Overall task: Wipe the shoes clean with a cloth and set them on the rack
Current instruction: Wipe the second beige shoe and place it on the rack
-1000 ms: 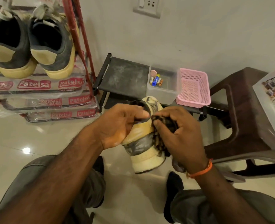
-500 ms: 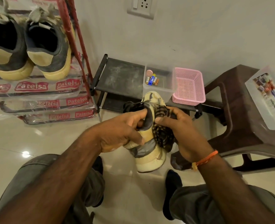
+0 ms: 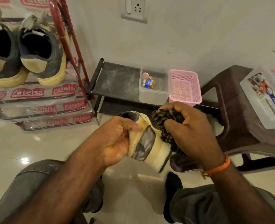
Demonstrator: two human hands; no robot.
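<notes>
My left hand (image 3: 117, 139) grips a cream and grey shoe (image 3: 148, 143) above the floor, between my knees, its sole turned to the lower right. My right hand (image 3: 190, 135) holds a bunched brown patterned cloth (image 3: 164, 118) pressed against the shoe's right side. A red metal shoe rack (image 3: 72, 50) wrapped in printed plastic stands at the left. Two grey and yellow shoes (image 3: 41, 57) sit on its shelf, heels toward me.
A low black stand (image 3: 117, 78) by the wall carries a clear tub of batteries (image 3: 154, 88) and a pink basket (image 3: 184, 87). A brown plastic stool (image 3: 233, 113) with a clear box (image 3: 266, 96) on it is at the right. A wall socket (image 3: 134, 9) is above.
My right hand with the cloth has moved from the shoe's top down along its right side. The shoe has tilted so its sole points lower right. The view has shifted slightly.
</notes>
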